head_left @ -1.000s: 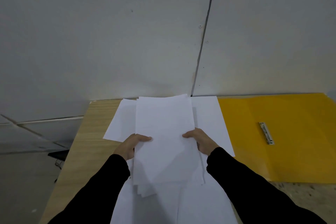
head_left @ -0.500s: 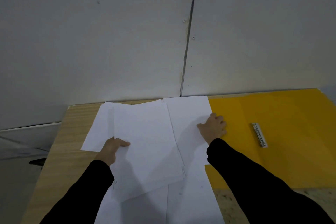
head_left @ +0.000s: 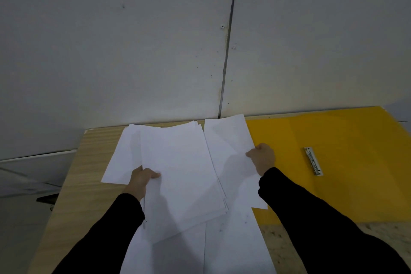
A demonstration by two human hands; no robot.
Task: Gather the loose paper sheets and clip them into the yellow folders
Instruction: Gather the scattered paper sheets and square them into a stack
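The left hand [head_left: 141, 179] grips the left edge of a stack of white sheets [head_left: 182, 176] over the wooden desk [head_left: 73, 176]. The right hand [head_left: 262, 158] pinches the right edge of a single sheet [head_left: 231, 149] beside it. The open yellow folder [head_left: 355, 173] lies to the right, its metal clip [head_left: 313, 161] bare.

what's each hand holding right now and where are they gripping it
The left hand grips the stack of sheets at its left edge. The right hand pinches a single sheet at its right edge.
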